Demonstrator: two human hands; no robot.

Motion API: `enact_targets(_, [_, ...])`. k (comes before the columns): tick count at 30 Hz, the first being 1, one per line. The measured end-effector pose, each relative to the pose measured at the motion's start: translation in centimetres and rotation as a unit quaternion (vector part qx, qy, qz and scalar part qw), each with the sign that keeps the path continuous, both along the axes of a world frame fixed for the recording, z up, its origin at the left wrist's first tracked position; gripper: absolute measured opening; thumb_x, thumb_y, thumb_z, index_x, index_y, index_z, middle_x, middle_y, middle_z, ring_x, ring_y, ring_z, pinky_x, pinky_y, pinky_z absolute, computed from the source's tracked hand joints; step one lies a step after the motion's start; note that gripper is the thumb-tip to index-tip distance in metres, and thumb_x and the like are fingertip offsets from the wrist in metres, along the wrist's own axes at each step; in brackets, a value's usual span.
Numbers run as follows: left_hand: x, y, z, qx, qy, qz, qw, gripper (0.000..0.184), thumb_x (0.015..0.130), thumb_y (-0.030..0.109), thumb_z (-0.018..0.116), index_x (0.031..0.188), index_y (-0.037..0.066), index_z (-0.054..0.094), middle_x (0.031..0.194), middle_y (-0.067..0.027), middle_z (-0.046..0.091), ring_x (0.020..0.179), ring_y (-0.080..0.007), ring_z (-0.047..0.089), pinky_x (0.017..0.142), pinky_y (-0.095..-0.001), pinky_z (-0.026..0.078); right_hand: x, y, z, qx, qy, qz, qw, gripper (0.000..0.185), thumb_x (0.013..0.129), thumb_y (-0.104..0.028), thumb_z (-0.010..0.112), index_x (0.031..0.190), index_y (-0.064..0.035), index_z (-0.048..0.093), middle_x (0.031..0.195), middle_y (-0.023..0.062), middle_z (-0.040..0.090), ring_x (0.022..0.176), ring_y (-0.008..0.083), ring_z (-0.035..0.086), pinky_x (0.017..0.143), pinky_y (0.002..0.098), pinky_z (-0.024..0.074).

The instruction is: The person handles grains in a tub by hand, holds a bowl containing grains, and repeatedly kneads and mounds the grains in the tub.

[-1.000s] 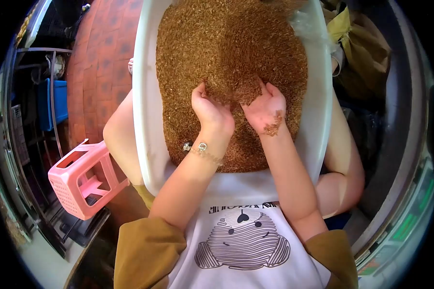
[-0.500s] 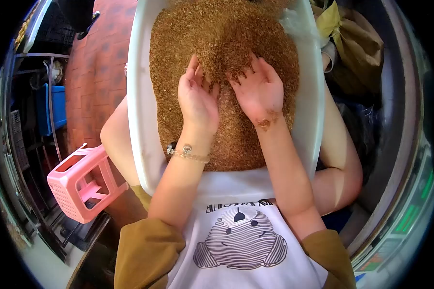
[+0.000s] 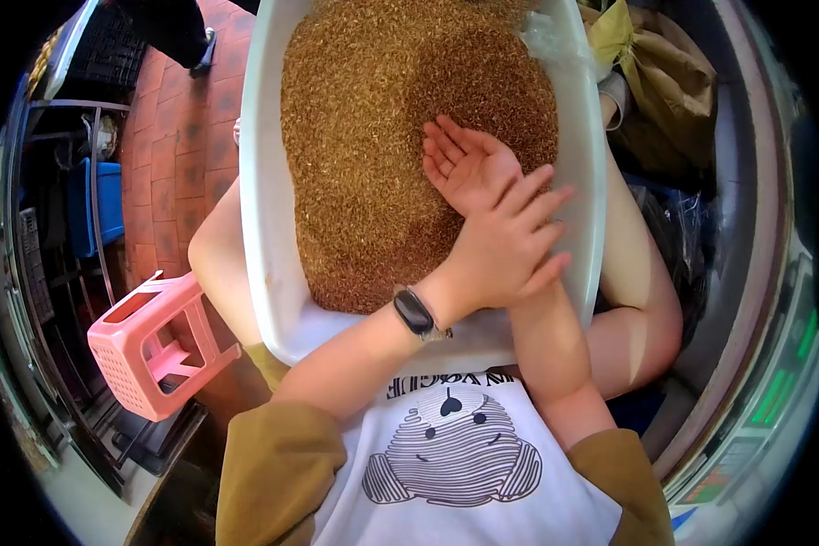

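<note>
A white tub [image 3: 262, 227] rests across my lap, filled with a heap of small brown, grain-like pieces [image 3: 364, 164] whose kind I cannot make out. Over the heap's right side, my right hand [image 3: 469, 166] is palm up, its fingers loosely curled and apart, with nothing in it. My left hand [image 3: 510, 246] crosses over and lies on my right wrist, fingers spread. A dark wristband with a screen [image 3: 414, 312] is on my left wrist.
To the left stands a pink plastic stool [image 3: 159, 350] on the red tiled floor [image 3: 168, 173]. A blue bin [image 3: 97, 207] sits in a metal rack. A tied brown sack [image 3: 669, 86] is at the upper right. Another person's foot [image 3: 204, 55] shows at the top left.
Both hands have left the loose brown pieces they were scooping. My left hand has swung right onto my right wrist. The heap is lower and spread out. A person's foot has come further into view.
</note>
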State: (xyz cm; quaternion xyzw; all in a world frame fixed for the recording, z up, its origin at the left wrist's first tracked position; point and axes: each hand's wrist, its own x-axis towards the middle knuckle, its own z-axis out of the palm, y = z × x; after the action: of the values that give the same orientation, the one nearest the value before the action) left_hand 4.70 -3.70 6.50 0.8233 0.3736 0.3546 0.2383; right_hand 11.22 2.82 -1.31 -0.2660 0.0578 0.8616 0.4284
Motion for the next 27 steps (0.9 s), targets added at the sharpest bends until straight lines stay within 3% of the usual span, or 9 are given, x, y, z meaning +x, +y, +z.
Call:
enact_targets(1, [-0.1,0.6,-0.3,0.017,-0.024,0.027,0.999,0.020,0.078,0.027,0.054,0.082,0.009,0.063,0.110,-0.0069,0.058,0.116,-0.0301,0.044,0.100,-0.0493,0.027,0.3,-0.2,-1.1,-0.032,0.073,-0.014,0.997,0.039,0.092,-0.032,0.038,0.120,-0.0070,0.045,0.114,0.0125,0.054,0.102,0.0249,0.053,0.094,0.0400,0.0399])
enact_targets(4, [-1.6,1.8,-0.9,-0.009,-0.028,-0.031,0.999,0.019,0.077,0.026,0.055,0.082,0.009,0.063,0.103,-0.0064,0.060,0.112,-0.0284,0.048,0.099,-0.0498,0.029,0.4,-0.2,-2.0,-0.065,0.163,-0.024,0.984,0.041,0.092,-0.034,0.037,0.121,-0.0063,0.043,0.115,0.0134,0.053,0.104,0.0259,0.052,0.095,0.0410,0.0390])
enact_targets(12, [-3.0,3.5,-2.5,-0.126,-0.204,-0.019,0.971,0.017,0.079,0.017,0.054,0.088,0.005,0.062,0.098,-0.0093,0.059,0.105,-0.0294,0.049,0.095,-0.0431,0.034,-1.1,-2.0,6.1,0.006,-0.010,-0.030,0.999,0.046,0.093,-0.038,0.033,0.123,-0.0045,0.039,0.119,0.0158,0.049,0.109,0.0286,0.048,0.097,0.0435,0.0366])
enact_targets(17, [-3.8,4.3,-2.4,-0.093,-0.122,0.048,0.987,0.031,0.085,0.024,0.046,0.110,0.012,0.060,0.120,-0.0111,0.055,0.119,-0.0302,0.042,0.104,-0.0486,0.022,-1.4,-2.5,7.8,0.050,-0.003,-0.029,0.998,0.049,0.093,-0.041,0.030,0.124,-0.0034,0.036,0.122,0.0174,0.046,0.112,0.0303,0.045,0.099,0.0452,0.0352])
enact_targets(20, [-4.1,4.1,-2.3,-0.049,-0.086,0.112,0.989,0.033,0.087,0.026,0.045,0.114,0.013,0.058,0.121,-0.0109,0.054,0.121,-0.0296,0.040,0.106,-0.0488,0.019,0.3,-1.5,5.9,0.089,0.232,-0.044,0.968,0.053,0.094,-0.042,0.029,0.127,-0.0011,0.035,0.126,0.0172,0.043,0.116,0.0290,0.042,0.102,0.0432,0.0296])
enact_targets(21, [-4.6,4.3,-2.9,-0.024,-0.040,0.127,0.991,0.036,0.089,0.028,0.042,0.121,0.016,0.053,0.123,-0.0110,0.053,0.122,-0.0284,0.040,0.106,-0.0500,0.016,0.2,-1.4,6.2,0.085,0.218,-0.046,0.971,0.067,0.090,-0.056,0.025,0.123,0.0021,0.031,0.124,0.0200,0.040,0.119,0.0345,0.037,0.103,0.0490,0.0269])
enact_targets(24, [-5.9,3.9,-3.9,-0.015,-0.010,0.217,0.976,0.037,0.092,0.029,0.038,0.122,0.015,0.053,0.129,-0.0113,0.048,0.125,-0.0290,0.038,0.106,-0.0514,0.013,-0.3,-1.3,5.8,0.137,0.251,-0.064,0.956,0.069,0.091,-0.053,0.023,0.136,-0.0013,0.019,0.133,0.0222,0.033,0.124,0.0340,0.033,0.106,0.0468,0.0228])
enact_targets(25, [-6.3,3.7,-3.9,-0.047,0.014,0.237,0.970,0.038,0.092,0.031,0.038,0.126,0.017,0.049,0.131,-0.0110,0.046,0.125,-0.0286,0.037,0.106,-0.0527,0.015,-0.6,-1.4,6.9,0.139,0.146,-0.083,0.976,0.070,0.091,-0.055,0.019,0.141,-0.0064,0.012,0.135,0.0222,0.030,0.124,0.0357,0.031,0.106,0.0489,0.0204])
enact_targets(27, [-7.5,3.6,-3.8,-0.122,0.014,0.240,0.963,0.041,0.093,0.033,0.038,0.130,0.018,0.044,0.134,-0.0117,0.042,0.125,-0.0293,0.037,0.105,-0.0550,0.018,0.3,-0.8,5.5,0.177,0.160,-0.130,0.962,0.069,0.091,-0.055,0.019,0.142,-0.0101,0.007,0.137,0.0216,0.028,0.124,0.0370,0.032,0.106,0.0500,0.0187])
